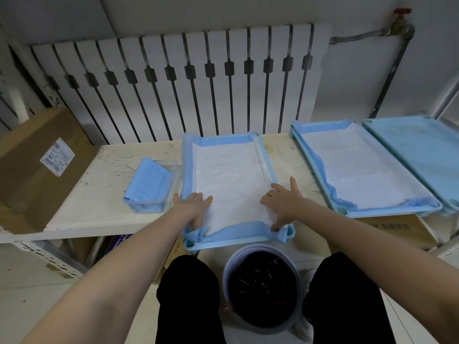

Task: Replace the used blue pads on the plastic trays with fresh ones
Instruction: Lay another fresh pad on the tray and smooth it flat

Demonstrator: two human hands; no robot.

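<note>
1. Fingers (pixel 207 199) of left hand (pixel 193 208): straight and spread, grasping nothing, pressed flat on near-left corner of pad (pixel 231 180)
2. Fingers (pixel 276 223) of right hand (pixel 283 202): likewise extended and splayed, thumb pointing away, tips pressed on near-right corner of same pad, gripping nothing
3. Pad: white face up, blue border turned up along tray walls and bunched at near edge, lying inside middle tray (pixel 238 244)
4. Middle tray: light blue plastic, on scratched white table (pixel 99 214), near end overhanging table edge
5. Second tray (pixel 387 212): to right, apart from middle tray, lined with another white-faced pad (pixel 360 170)
6. Third tray (pixel 422 155): just beside second tray, unlined; contact between the two impossible to tell
7. Clear container (pixel 161 204): just left of middle tray, holding folded blue pads (pixel 149 182)
8. Round bucket (pixel 226 273): on floor below table edge, between knees in black trousers, dark contents inside
9. Cardboard box (pixel 32 170) at far left; white radiator (pixel 173 83) behind table
</note>
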